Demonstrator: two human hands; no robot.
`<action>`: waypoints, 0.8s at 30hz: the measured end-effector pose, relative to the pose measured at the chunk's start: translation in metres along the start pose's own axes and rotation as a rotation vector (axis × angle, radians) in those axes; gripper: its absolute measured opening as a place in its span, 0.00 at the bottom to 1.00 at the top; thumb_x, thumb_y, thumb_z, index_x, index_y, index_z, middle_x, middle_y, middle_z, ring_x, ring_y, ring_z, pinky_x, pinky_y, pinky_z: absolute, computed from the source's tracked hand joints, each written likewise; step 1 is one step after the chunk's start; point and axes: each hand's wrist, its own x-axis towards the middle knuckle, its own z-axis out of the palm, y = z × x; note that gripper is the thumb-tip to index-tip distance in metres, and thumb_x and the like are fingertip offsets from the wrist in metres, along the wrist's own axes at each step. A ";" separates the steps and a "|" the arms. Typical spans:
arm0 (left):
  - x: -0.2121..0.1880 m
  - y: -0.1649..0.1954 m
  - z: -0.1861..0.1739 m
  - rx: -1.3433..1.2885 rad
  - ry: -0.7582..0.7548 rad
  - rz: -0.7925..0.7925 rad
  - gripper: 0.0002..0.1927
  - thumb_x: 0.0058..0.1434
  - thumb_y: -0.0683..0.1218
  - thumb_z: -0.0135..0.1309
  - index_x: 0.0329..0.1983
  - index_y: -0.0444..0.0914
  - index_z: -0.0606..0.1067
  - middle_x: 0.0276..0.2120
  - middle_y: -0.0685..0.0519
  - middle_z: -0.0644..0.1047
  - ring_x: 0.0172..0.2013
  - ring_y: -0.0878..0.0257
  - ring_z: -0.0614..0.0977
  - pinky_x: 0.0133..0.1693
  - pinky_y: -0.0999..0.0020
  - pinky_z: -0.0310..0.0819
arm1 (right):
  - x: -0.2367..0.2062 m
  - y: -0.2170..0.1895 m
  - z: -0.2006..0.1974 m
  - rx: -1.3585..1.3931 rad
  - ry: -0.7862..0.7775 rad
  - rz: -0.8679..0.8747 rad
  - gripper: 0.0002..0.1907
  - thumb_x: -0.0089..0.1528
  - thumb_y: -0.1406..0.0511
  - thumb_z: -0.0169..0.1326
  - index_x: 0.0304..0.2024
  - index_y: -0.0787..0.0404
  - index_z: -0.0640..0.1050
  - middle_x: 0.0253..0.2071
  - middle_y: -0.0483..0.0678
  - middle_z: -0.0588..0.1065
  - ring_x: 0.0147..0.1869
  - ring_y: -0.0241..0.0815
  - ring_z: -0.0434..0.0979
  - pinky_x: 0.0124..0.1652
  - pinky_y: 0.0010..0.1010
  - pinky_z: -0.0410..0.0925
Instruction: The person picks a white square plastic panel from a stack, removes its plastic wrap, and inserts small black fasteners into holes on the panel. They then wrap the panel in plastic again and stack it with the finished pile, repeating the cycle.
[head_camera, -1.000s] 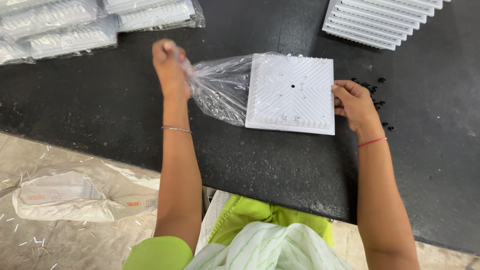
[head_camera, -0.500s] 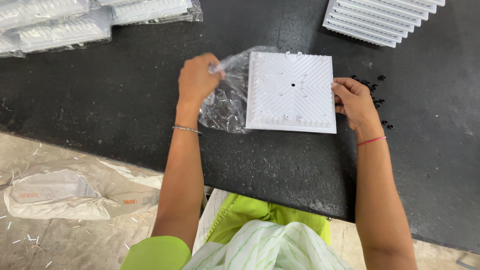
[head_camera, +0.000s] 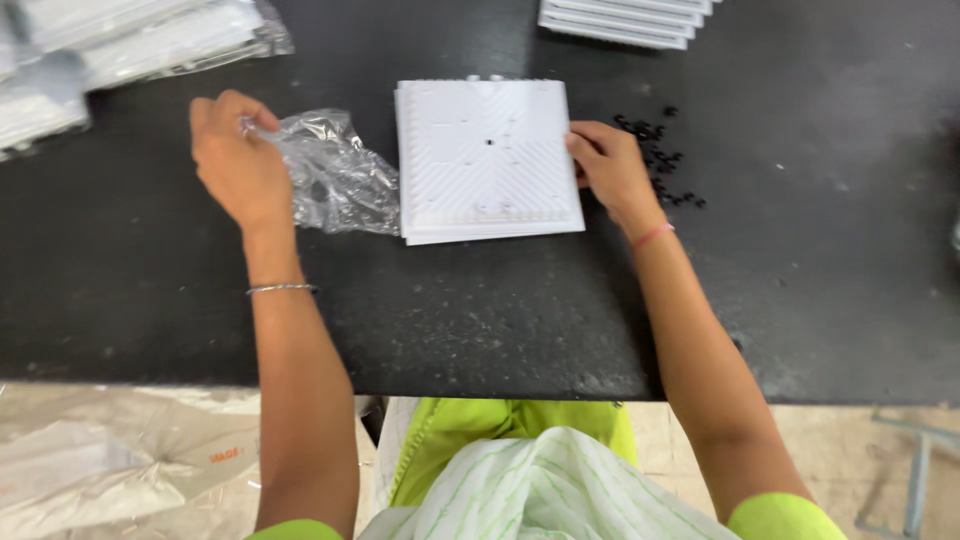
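Plastic bag (head_camera: 335, 180), crumpled in my left hand (head_camera: 235, 160) fingers, is off the white square plates (head_camera: 487, 160), which my right hand (head_camera: 610, 170) fingers steady on the counter (head_camera: 480, 310).

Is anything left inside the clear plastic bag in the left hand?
The clear plastic bag, pinched by the left hand, looks crumpled and empty; the white square plates lie outside it, beside it. Its folds could hide something small.
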 end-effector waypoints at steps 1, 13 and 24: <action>-0.001 0.000 0.002 0.007 -0.018 0.010 0.11 0.61 0.31 0.53 0.35 0.41 0.75 0.41 0.49 0.73 0.42 0.46 0.81 0.40 0.50 0.73 | 0.000 -0.002 0.001 -0.039 -0.002 -0.024 0.14 0.69 0.64 0.54 0.52 0.66 0.81 0.37 0.44 0.79 0.36 0.31 0.77 0.34 0.26 0.73; -0.018 -0.006 0.019 0.201 -0.434 0.051 0.24 0.50 0.58 0.75 0.32 0.39 0.76 0.48 0.44 0.68 0.51 0.41 0.66 0.51 0.46 0.65 | 0.002 -0.011 -0.078 -0.242 0.267 -0.056 0.09 0.65 0.69 0.57 0.47 0.63 0.84 0.35 0.45 0.82 0.35 0.32 0.83 0.34 0.25 0.78; -0.011 -0.012 0.025 -0.053 -0.159 -0.016 0.11 0.55 0.32 0.53 0.40 0.35 0.70 0.35 0.46 0.77 0.41 0.45 0.77 0.43 0.49 0.69 | -0.012 0.013 -0.144 -0.585 0.266 0.120 0.13 0.55 0.71 0.65 0.42 0.56 0.86 0.35 0.48 0.83 0.35 0.37 0.82 0.40 0.29 0.74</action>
